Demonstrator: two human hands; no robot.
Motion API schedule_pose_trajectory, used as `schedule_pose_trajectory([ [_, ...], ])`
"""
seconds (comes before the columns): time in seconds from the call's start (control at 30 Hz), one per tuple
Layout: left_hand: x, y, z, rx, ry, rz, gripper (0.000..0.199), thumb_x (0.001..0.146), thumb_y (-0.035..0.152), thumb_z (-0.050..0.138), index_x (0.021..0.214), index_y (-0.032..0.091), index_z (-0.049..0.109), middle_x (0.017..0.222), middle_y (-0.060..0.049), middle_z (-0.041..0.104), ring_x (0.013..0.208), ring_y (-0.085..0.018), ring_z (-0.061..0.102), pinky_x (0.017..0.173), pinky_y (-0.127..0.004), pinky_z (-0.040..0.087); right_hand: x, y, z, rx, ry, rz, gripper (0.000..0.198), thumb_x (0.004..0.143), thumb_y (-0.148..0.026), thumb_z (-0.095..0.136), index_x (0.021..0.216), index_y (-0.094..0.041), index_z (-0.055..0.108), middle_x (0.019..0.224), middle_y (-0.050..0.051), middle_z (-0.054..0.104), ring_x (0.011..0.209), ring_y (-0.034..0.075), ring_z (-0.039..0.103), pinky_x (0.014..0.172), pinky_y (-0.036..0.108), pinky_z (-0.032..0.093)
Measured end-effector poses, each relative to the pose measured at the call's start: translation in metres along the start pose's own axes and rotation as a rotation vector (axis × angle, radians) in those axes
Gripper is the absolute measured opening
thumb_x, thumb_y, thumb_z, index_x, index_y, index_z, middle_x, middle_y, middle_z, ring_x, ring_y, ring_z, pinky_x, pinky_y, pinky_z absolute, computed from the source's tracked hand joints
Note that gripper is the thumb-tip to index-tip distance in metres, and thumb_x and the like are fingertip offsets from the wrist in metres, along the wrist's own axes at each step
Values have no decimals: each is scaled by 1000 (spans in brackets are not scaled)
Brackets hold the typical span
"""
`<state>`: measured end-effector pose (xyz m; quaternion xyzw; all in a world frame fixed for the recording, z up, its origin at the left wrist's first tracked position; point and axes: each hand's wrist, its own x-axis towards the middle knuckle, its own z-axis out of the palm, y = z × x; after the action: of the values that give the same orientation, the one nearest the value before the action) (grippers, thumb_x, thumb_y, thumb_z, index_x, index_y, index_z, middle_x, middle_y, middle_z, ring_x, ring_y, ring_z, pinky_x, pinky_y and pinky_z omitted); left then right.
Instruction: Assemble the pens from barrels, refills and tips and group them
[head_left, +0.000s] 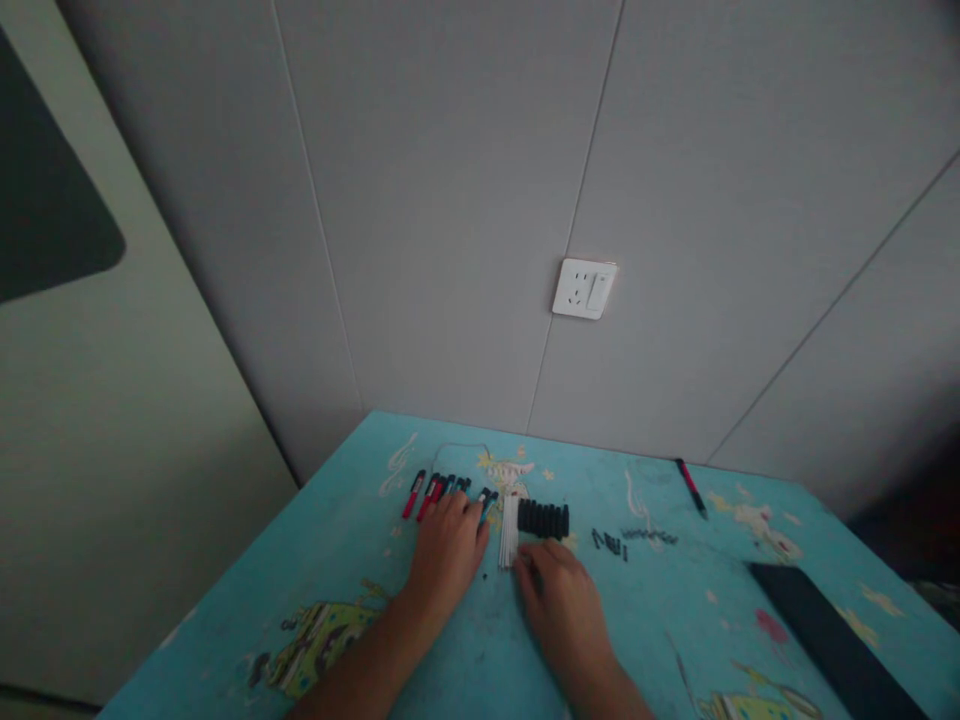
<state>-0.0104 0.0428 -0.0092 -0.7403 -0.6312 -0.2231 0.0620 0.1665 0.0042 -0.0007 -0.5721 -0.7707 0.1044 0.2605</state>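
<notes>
Curled over a row of slim red and blue pen-like tubes with dark ends (429,495) with the left hand (448,530); bent at the near end of a bundle of thin white rods (508,530) with the right hand (559,592). Cannot tell whether pinching anything with either. Lined up just right of the rods: short black cylinders (544,519). Scattered farther right on the turquoise printed table cover (337,550): small dark pieces (649,537).

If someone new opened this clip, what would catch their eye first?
Probably the bright turquoise tabletop with its cartoon prints, filling the lower part of the view against a grey wall. Near its middle, the left hand is at the red and blue pieces, and the right hand is by the white sticks, just below a row of black pieces.
</notes>
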Motion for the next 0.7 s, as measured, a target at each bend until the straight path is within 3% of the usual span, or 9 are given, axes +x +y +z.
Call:
schedule_pose_trajectory([
  [0.33,0,0,-2,15,-65,-14,32,87,17,49,114,23,65,96,-6,63,94,-24,58,86,-38,40,-2,0,1,-48,-29,15,20,91,-18,47,89,-24,66,85,4,63,82,20,60,75,27,41],
  [0.7,1,-3,3,27,-93,-10,26,91,20,46,109,24,66,95,-5,64,91,-24,59,82,-35,39,-1,4,-1,-35,-6,15,21,92,-22,47,87,-24,67,84,4,64,82,20,60,74,26,41],
])
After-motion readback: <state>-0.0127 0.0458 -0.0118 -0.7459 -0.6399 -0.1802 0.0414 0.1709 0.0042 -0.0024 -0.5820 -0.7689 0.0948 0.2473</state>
